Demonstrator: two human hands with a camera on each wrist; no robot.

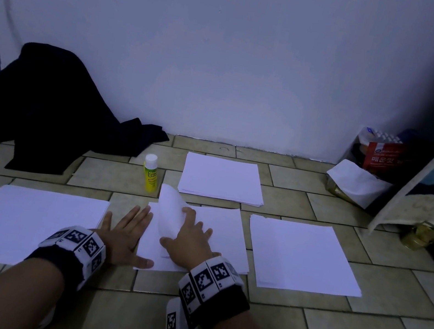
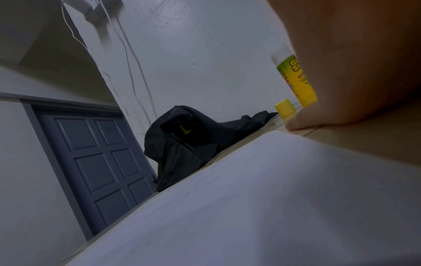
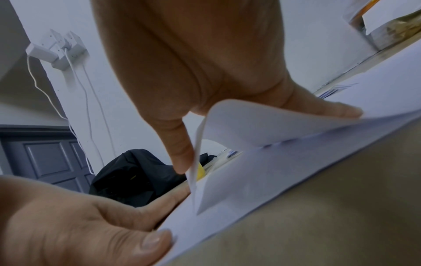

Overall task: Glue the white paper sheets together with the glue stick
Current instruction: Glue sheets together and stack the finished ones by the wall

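Two white sheets (image 1: 218, 231) lie overlapped on the tiled floor in front of me. The left part of the top sheet (image 1: 170, 211) curls up off the lower one. My right hand (image 1: 188, 231) lies on the sheets with fingers spread, and the curl rises between its thumb and index finger. In the right wrist view the index finger (image 3: 180, 153) touches the edge of the curled sheet (image 3: 250, 126). My left hand (image 1: 129, 233) rests flat at the sheets' left edge, its thumb on the near corner. The yellow glue stick (image 1: 149, 172) stands upright just beyond, with its yellow cap (image 2: 284, 108) beside it.
Paper stacks lie at the left (image 1: 22, 223), the back (image 1: 222, 178) and the right (image 1: 301, 254). A black cloth (image 1: 55, 106) is heaped against the wall at the back left. Packets and a red box (image 1: 382, 156) fill the back right corner beside a leaning board (image 1: 424, 183).
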